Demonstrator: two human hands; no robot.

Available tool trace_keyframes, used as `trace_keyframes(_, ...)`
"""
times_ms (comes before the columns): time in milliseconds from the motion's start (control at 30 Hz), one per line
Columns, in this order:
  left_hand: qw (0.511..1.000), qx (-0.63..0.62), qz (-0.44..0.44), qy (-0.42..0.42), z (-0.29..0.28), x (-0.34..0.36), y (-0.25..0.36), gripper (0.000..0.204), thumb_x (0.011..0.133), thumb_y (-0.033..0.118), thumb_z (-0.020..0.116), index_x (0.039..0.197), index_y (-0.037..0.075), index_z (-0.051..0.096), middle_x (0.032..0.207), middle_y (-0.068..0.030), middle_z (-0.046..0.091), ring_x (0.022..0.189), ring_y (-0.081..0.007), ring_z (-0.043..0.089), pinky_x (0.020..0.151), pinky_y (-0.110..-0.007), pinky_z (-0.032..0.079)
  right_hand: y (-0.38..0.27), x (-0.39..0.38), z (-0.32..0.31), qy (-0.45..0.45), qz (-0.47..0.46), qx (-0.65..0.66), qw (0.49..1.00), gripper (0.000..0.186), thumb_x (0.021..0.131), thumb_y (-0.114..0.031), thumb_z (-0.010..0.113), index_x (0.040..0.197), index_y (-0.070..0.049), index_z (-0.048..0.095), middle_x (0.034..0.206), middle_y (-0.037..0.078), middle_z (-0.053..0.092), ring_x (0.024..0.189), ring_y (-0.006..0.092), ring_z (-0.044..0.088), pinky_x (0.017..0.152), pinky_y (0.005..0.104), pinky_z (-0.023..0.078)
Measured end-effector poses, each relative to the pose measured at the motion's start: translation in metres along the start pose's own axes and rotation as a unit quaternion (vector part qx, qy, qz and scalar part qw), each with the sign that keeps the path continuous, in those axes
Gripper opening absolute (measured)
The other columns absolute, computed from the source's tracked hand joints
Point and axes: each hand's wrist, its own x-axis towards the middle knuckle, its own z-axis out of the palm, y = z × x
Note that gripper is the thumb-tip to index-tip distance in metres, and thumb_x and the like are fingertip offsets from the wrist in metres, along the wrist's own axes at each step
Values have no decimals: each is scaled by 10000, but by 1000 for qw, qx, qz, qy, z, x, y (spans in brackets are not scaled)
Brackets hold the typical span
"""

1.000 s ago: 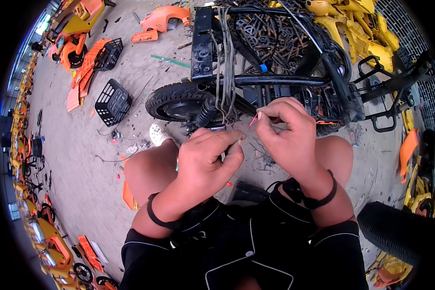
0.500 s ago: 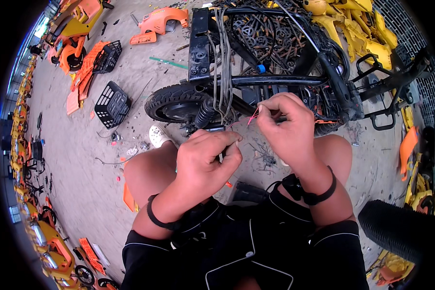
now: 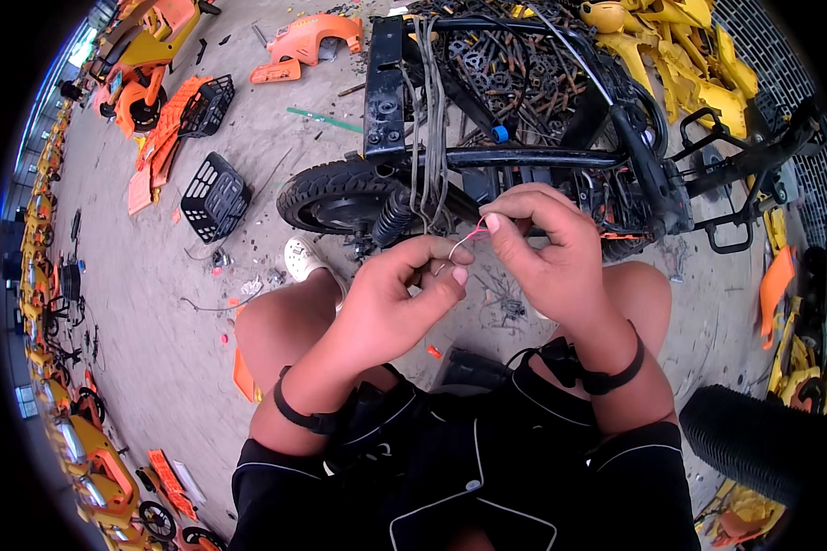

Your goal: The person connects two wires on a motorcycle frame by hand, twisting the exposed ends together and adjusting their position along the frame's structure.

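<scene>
A: By what edges is the working space bounded?

B: In the view, it is bounded above by the black frame (image 3: 542,158) and at the sides by the left knee (image 3: 280,321) and right knee (image 3: 648,294). Farther left, a stretch of concrete floor (image 3: 170,321) is shown, with a black crate (image 3: 216,197) set well apart from the hands.

A: And where is the wire (image 3: 474,232) placed?

B: It is suspended between the hands. Its pink part is pinched between thumb and forefinger of the right hand (image 3: 547,248); its pale part is led toward the left hand (image 3: 395,298), whose fingertips are held narrowly apart. Whether it is gripped there cannot be told.
</scene>
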Motion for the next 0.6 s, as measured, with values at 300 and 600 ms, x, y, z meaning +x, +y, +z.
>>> trace_keyframes(300,989,-143,-23,-9,-1,7,0,221,1071,165,584,1133,-21,685,847,-68,671,763,-136,620,717,-275,508,8,-3,1,-52,11,72,996,146,927,-94,746,1054,-24,729,928,58,699,782,130,632,668,266,489)
trace_keyframes(600,998,12,29,59,6,4,-1,139,1022,98,643,1105,0,696,838,-56,690,728,-135,643,666,-276,523,1,-2,-9,-151,74,51,984,204,924,-112,769,1109,-36,730,933,25,653,688,73,510,633,236,445)
